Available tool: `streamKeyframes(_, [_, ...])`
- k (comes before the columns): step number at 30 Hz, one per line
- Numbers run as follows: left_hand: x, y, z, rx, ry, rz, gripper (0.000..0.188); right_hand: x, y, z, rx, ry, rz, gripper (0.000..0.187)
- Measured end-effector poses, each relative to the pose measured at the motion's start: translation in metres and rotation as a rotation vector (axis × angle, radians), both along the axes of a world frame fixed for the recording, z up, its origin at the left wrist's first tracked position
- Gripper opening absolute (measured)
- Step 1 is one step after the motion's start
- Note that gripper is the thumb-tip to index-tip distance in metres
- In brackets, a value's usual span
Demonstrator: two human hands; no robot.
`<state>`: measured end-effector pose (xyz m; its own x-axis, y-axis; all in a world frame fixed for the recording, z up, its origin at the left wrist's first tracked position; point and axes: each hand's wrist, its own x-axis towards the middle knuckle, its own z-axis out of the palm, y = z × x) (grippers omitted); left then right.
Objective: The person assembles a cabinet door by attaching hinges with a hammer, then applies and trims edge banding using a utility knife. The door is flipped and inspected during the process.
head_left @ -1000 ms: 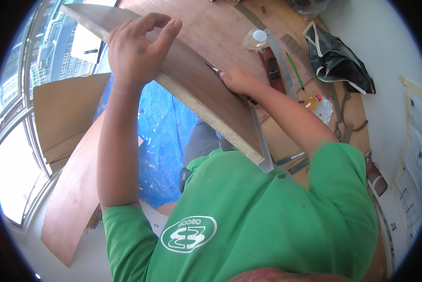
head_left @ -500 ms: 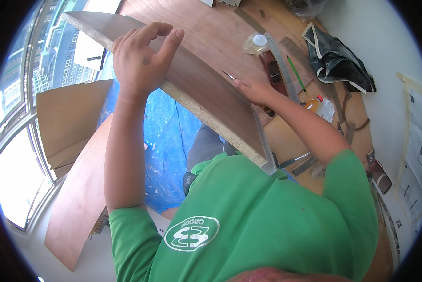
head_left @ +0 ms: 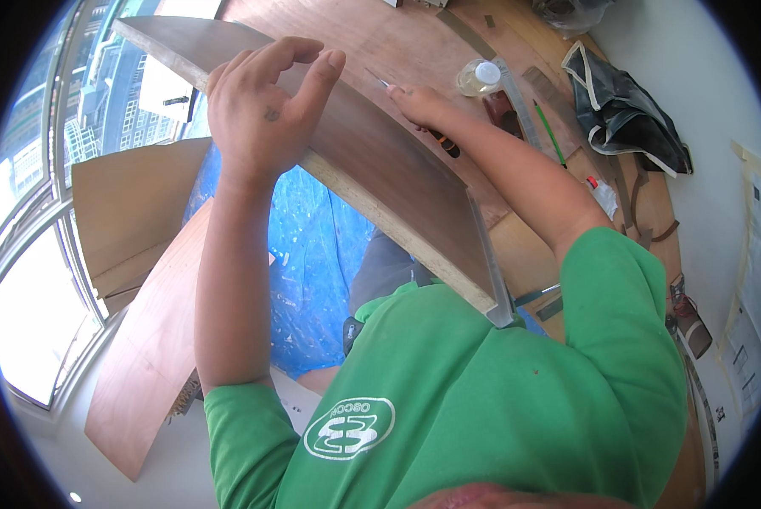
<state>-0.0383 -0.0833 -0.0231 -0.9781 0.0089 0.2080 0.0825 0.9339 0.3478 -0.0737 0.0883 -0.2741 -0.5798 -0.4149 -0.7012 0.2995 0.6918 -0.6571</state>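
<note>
The person's left hand [head_left: 266, 114] is lying over the pale, rough-cored edge of a thick, brown-faced board [head_left: 380, 170], its thumb and forefinger standing apart with nothing between them; whether its hidden fingers are gripping the edge, I cannot tell. The board is slanting in front of the body, its near end sitting right by the green shirt [head_left: 474, 390], a grey strip [head_left: 488, 254] running along that end. The right hand [head_left: 419, 106] is closing around a slim, dark-and-orange-handled tool with a thin metal point [head_left: 377, 78], which is hanging near the board's far edge. If the left hand is only resting there, the board is risking a tip or slide toward the torso. The bare point could be scratching the brown face should the wrist dip, and a backward elbow swing could be catching the strip's corner.
</note>
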Motion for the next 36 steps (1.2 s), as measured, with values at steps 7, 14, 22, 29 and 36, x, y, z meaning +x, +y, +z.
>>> streamKeyframes(7, [0.0,0.002,0.003,-0.013,-0.007,0.003,0.034,0.015,-0.003,-0.024,0.039,0.146,0.088,0.062])
streamKeyframes(14, [0.0,0.0,0.002,-0.001,0.001,-0.006,0.033,0.019,-0.021,-0.008,0.037,0.18,0.26,0.064])
streamKeyframes(22, [0.0,0.0,0.002,0.005,0.014,-0.023,0.031,0.004,-0.039,0.002,0.122,0.2,0.369,0.065])
streamKeyframes(29, [-0.004,-0.005,-0.004,0.028,0.025,-0.03,0.031,-0.003,-0.047,0.0,0.122,0.162,0.399,0.06])
streamKeyframes(36, [-0.002,0.001,0.007,-0.008,-0.066,-0.022,0.036,0.023,-0.01,-0.009,0.104,0.149,0.405,0.056])
